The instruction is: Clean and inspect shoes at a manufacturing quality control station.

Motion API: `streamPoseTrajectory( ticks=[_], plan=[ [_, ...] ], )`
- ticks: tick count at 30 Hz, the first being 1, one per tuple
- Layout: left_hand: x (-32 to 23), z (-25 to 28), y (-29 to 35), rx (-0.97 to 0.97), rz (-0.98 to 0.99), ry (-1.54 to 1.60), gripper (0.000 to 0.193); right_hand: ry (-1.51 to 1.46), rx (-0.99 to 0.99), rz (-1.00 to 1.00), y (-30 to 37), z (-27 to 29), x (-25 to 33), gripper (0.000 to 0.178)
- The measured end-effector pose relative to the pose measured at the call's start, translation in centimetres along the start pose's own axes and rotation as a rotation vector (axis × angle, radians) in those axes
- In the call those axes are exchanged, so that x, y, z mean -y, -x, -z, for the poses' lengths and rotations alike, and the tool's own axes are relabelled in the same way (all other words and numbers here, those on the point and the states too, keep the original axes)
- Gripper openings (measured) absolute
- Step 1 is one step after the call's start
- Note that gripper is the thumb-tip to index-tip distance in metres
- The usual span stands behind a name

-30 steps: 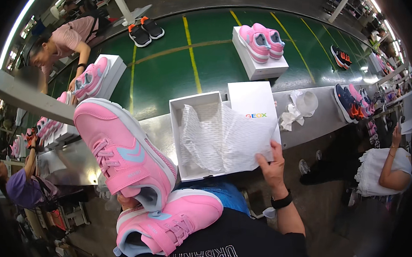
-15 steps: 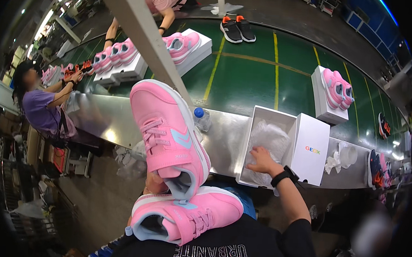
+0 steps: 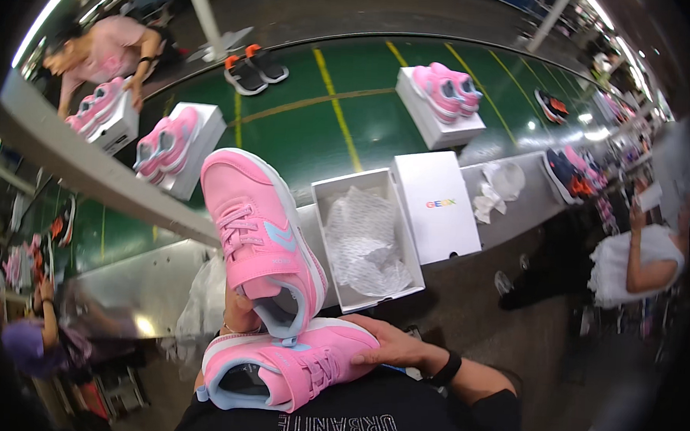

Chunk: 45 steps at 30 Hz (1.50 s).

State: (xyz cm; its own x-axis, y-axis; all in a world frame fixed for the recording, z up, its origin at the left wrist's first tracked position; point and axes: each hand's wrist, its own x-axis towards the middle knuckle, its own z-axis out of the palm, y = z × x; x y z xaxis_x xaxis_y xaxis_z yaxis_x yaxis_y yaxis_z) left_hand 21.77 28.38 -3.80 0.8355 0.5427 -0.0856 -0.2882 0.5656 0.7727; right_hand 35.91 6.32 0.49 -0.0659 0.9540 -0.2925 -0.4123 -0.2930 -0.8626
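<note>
A pink sneaker (image 3: 270,239) with pale blue trim stands toe-up in front of me, and its mate (image 3: 298,365) lies sideways below it, close to my chest. My left hand (image 3: 240,313) is closed behind the pair, its fingers mostly hidden by the shoes. Around the toe of the lower sneaker my right hand (image 3: 391,344) is wrapped, a black band on its wrist. Ahead, an open white shoebox (image 3: 322,214) holds crumpled white tissue paper (image 3: 367,244). Against the box's right side lies its white lid (image 3: 439,213).
Beyond the metal ledge (image 3: 115,281) runs a green conveyor belt (image 3: 286,138) carrying pink sneakers (image 3: 447,92) on a box and black shoes (image 3: 255,72). A grey post (image 3: 113,168) slants across the left. Co-workers stand at far left and right. Crumpled white paper (image 3: 494,190) lies beyond the lid.
My right hand has left the tissue paper in the box and now grips the lower sneaker's toe. The view has turned right, so box and belt appear further left.
</note>
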Motion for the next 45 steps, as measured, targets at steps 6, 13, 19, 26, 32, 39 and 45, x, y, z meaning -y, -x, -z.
streamPoseTrajectory(
  ticks=[6,13,19,26,32,39,45],
  plan=[
    [1.8,-2.5,-2.9,0.186,0.118,0.068,0.080,-0.159,-0.598,0.288,6.4,4.7,-3.1,0.058],
    [1.7,-4.3,-2.7,0.283,0.032,0.235,0.051,-0.736,-1.420,-0.139,6.2,22.2,-14.0,0.068],
    [2.3,-3.5,1.5,0.079,-0.204,0.001,0.061,-0.782,-1.137,0.029,4.3,24.7,-15.8,0.042],
    [3.0,-3.9,5.2,-0.043,-0.217,-0.034,0.060,-0.673,-1.298,0.030,3.8,24.4,-16.0,0.023],
    [1.6,-2.8,6.5,-0.070,-0.194,-0.054,0.060,-0.669,-1.266,-0.012,6.2,23.7,-14.7,0.023],
    [-0.7,0.5,7.2,-0.076,-0.234,-0.072,0.061,-0.771,-1.167,0.334,7.9,16.8,-10.9,0.022],
    [-1.8,3.6,7.7,0.012,-0.230,0.091,0.063,-0.807,-1.007,0.360,2.3,7.4,-8.8,0.027]
  ],
)
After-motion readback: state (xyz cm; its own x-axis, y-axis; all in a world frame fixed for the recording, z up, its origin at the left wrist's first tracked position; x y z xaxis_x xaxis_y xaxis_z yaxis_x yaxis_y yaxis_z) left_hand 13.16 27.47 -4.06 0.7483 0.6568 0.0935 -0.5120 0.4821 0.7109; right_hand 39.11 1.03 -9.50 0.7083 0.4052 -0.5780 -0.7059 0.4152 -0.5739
